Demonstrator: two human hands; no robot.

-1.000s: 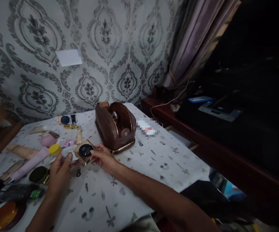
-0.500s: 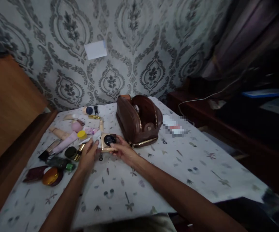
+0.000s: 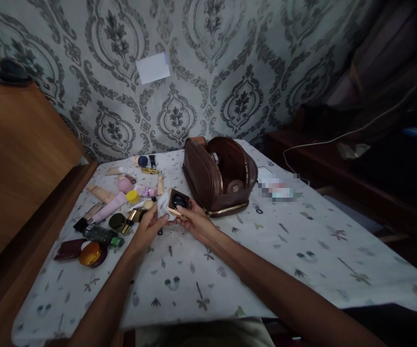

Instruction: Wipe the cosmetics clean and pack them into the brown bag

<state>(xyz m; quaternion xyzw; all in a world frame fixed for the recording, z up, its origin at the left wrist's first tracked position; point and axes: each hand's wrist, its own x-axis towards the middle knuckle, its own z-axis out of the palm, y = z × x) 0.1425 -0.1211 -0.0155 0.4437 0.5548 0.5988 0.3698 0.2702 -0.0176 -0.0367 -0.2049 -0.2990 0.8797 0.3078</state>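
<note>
My right hand [image 3: 199,222] grips a square gold-edged compact [image 3: 178,201] with a dark round centre, thumb on its face. My left hand [image 3: 149,226] is closed on a white cloth or tissue [image 3: 163,206] that touches the compact's left side. Just behind my right hand, an unzipped brown cosmetic bag [image 3: 201,176] stands upright with something pale inside. Left of my left hand lie a gold tube [image 3: 130,222], a dark round jar [image 3: 117,221] and a yellow-lidded pot [image 3: 132,196].
More cosmetics lie at left: a pink tube [image 3: 110,207], a dark bottle with green cap [image 3: 101,236] and an amber-lidded jar [image 3: 90,254]. A blurred-out item [image 3: 276,185] is right of the bag. A wooden cabinet [image 3: 23,159] borders the table's left side.
The view has shifted, so the table and bag appear further right. The compact has tilted in my right hand, and the white cloth stays in my left against it.
</note>
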